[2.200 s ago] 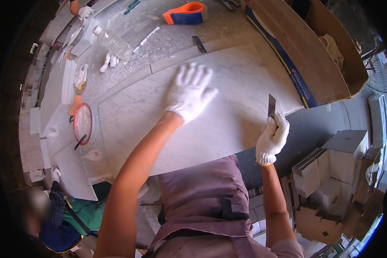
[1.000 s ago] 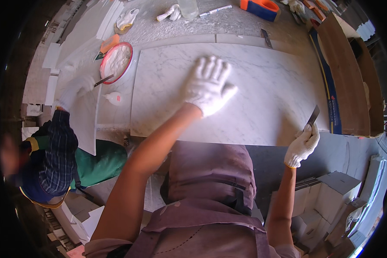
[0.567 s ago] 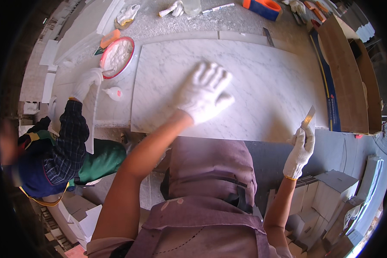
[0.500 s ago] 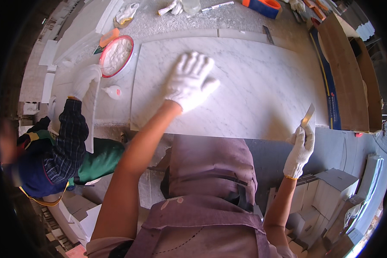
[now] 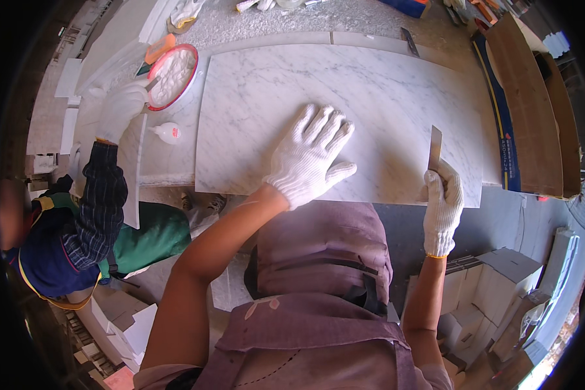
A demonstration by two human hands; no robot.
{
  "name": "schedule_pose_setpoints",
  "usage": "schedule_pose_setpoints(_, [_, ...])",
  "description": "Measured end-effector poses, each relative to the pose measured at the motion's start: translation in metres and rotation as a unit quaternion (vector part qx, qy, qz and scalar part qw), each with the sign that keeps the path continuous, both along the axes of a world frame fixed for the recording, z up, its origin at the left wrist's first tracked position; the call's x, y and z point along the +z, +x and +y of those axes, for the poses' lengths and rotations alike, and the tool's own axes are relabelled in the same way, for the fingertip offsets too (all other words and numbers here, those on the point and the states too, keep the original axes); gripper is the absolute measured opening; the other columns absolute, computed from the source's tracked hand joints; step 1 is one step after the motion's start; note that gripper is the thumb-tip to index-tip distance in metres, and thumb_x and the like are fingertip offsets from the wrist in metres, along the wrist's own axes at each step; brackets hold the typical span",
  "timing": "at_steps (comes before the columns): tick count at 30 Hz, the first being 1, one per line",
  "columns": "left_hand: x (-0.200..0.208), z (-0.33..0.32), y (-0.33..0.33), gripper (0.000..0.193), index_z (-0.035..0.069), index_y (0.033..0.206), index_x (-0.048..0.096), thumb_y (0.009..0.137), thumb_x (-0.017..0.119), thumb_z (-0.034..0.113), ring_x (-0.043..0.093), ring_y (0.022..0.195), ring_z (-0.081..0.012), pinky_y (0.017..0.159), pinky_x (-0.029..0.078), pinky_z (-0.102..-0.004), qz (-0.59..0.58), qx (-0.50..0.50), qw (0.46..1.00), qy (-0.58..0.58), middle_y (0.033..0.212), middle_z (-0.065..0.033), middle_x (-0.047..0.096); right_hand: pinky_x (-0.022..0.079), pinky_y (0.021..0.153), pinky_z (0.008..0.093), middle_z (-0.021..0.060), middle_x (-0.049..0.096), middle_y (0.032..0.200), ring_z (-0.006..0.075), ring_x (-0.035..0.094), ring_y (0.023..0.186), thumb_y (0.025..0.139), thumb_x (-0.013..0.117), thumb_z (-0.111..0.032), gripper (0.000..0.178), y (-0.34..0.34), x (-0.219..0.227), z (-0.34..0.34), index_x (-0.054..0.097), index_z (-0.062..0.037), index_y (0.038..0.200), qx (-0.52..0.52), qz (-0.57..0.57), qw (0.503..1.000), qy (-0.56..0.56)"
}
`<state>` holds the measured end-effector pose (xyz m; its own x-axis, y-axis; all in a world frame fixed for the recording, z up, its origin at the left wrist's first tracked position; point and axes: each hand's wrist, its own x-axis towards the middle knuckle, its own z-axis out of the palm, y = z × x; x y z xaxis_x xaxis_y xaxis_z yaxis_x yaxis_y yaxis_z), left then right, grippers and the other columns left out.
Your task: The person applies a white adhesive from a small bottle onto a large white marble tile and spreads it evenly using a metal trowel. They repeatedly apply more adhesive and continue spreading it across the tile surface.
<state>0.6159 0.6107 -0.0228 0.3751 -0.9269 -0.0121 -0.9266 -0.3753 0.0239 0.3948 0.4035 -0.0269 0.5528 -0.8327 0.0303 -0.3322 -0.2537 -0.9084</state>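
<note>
A white marble slab with grey veins (image 5: 383,104) lies flat on the bench before me. My left hand (image 5: 313,153), in a white knit glove, rests on it palm down with the fingers spread. Over the slab's right front edge, my gloved right hand (image 5: 444,201) grips a thin metal scraper blade (image 5: 435,144). The blade points up and away from me. Much of its lower part is hidden in the fingers.
At left a co-worker's gloved hand (image 5: 120,107) holds a tool at a red-rimmed bowl of white paste (image 5: 175,75). A small white bottle (image 5: 169,133) stands near it. A cardboard box (image 5: 526,110) is at right, a dark blade (image 5: 409,41) behind the slab.
My left hand has slid toward me and right across the slab. My right hand has moved left and slightly up, with the scraper now more upright. The co-worker's tool has come to the bowl.
</note>
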Motion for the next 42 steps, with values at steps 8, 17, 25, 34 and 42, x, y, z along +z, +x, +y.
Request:
schedule_pose_setpoints(8, [-0.004, 0.004, 0.051, 0.073, 0.011, 0.168, 0.043, 0.112, 0.046, 0.058, 0.029, 0.166, -0.0374, 0.139, 0.012, -0.051, -0.03, 0.092, 0.994, -0.048, 0.175, -0.0169, 0.042, 0.049, 0.063, 0.0245, 0.0001, 0.062, 0.084, 0.0056, 0.054, 0.069, 0.105, 0.066, -0.008, 0.026, 0.007, 0.009, 0.004, 0.073, 0.0018, 0.128, 0.025, 0.008, 0.999, 0.041])
schedule_pose_setpoints(17, [0.0, 0.0, -0.001, 0.076, 0.009, 0.168, 0.042, 0.112, 0.04, 0.061, 0.033, 0.163, -0.0392, 0.138, 0.017, -0.0554, 0.001, -0.014, 0.999, -0.04, 0.171, -0.0183, 0.044, 0.046, 0.064, 0.026, -0.0007, 0.061, 0.081, 0.0063, 0.055, 0.07, 0.105, 0.066, -0.007, 0.02, 0.028, 0.014, 0.009, 0.073, 0.0008, 0.123, 0.069, 0.038, 0.997, 0.015])
schedule_pose_setpoints(25, [-0.006, -0.011, 0.044, 0.073, 0.009, 0.167, 0.045, 0.112, 0.044, 0.058, 0.031, 0.165, -0.0363, 0.137, 0.018, -0.0536, -0.004, 0.053, 0.997, -0.062, 0.174, -0.0129, 0.044, 0.052, 0.072, 0.0303, 0.0031, 0.069, 0.084, 0.0112, 0.062, 0.074, 0.103, 0.068, -0.013, 0.031, 0.042, 0.019, 0.002, 0.075, -0.0038, 0.131, 0.07, 0.057, 0.993, 0.077])
schedule_pose_setpoints(34, [0.007, 0.024, -0.011, 0.07, 0.009, 0.159, 0.055, 0.107, 0.054, 0.056, 0.041, 0.158, -0.0391, 0.136, 0.023, -0.057, 0.029, -0.028, 0.998, -0.042, 0.162, -0.0175, 0.054, 0.056, 0.069, 0.0313, 0.0101, 0.074, 0.099, 0.0159, 0.067, 0.072, 0.102, 0.065, -0.008, 0.047, 0.107, 0.01, 0.002, 0.07, -0.008, 0.148, 0.254, 0.031, 0.962, -0.099])
schedule_pose_setpoints(42, [0.002, 0.105, 0.017, 0.041, 0.006, 0.133, 0.074, 0.102, 0.066, 0.031, 0.062, 0.137, -0.0392, 0.125, 0.042, -0.0554, -0.043, 0.151, 0.956, -0.25, 0.136, -0.0154, 0.073, 0.058, 0.092, 0.0433, 0.0156, 0.072, 0.117, 0.0347, 0.072, 0.101, 0.106, 0.065, -0.019, 0.044, 0.146, 0.001, -0.002, 0.068, -0.0164, 0.149, 0.361, 0.083, 0.895, -0.25])
